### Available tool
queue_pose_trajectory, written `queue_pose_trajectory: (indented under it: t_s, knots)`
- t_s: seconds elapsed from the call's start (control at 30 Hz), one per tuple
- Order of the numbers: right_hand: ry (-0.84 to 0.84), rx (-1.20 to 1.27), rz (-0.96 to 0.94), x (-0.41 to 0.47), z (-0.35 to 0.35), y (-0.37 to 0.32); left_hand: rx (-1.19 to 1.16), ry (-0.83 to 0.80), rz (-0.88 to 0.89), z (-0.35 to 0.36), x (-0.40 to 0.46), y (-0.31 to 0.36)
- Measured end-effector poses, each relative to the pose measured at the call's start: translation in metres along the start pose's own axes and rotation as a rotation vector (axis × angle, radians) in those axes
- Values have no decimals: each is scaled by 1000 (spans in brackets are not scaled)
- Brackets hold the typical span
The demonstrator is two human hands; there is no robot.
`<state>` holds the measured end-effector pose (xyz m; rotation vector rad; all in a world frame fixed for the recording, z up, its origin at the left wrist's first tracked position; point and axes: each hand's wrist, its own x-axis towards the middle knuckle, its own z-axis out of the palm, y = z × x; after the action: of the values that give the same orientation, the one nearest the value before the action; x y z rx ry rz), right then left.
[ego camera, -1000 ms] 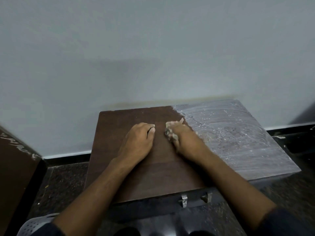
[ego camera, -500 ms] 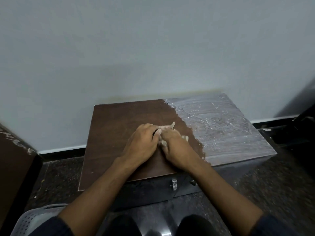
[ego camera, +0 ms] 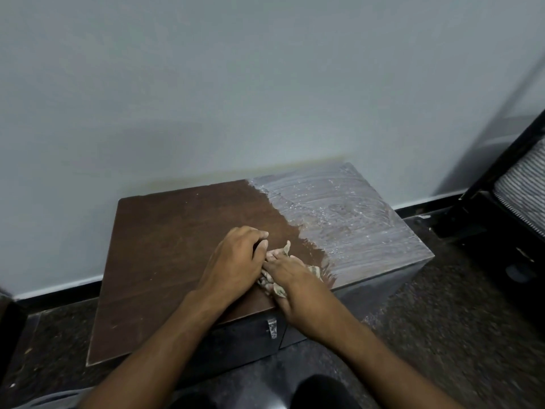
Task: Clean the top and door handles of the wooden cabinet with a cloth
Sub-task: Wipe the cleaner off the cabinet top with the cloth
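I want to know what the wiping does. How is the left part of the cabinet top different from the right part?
The left part of the cabinet top is dark, plain brown; the right part is pale grey and whitish. The left part looks smooth and even; the right part shows streaks and swirls. The right hand presses the cloth at the ragged border between them. Both belong to one flat wooden top.

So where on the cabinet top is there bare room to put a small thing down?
The brown left half of the cabinet top, from the wall to the front edge, is bare. The right half is bare too but filmed white. It is crowded mid-front: left hand, cloth, right hand.
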<state>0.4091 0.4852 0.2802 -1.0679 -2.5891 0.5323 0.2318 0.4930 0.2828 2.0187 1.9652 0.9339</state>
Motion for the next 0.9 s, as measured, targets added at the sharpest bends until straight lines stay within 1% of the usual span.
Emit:
queue_pose_trajectory:
  t_s: [0.1, 0.2, 0.27, 0.37, 0.43, 0.53, 0.63, 0.77, 0.9]
  knots:
    - [20, -8, 42, 23, -6, 15, 25, -16, 5, -2, -3, -3]
    - [67, -12, 94, 44, -12, 16, 36, -19, 1, -6, -3, -6]
    - [63, 13, 58, 38, -7, 8, 36, -3, -14, -9, 0, -11]
    - [-16, 22, -49, 11, 4, -3, 19, 21, -48, -14, 6, -22]
    - [-43, -9, -94, 13, 6, 0, 9, 29, -60, -16, 13, -28]
    - [-55, -38, -124, 53, 4, 9, -2, 55, -108, -24, 29, -33]
    - [-33, -18, -89, 114, 3, 14, -1, 91, -179, -35, 44, -42]
    - [-36, -16, -66, 193, 7, 17, 5, 73, -198, -45, 45, -55]
    - [-30, -28, 16, 244, 14, 12, -8, 119, -256, -58, 34, -77]
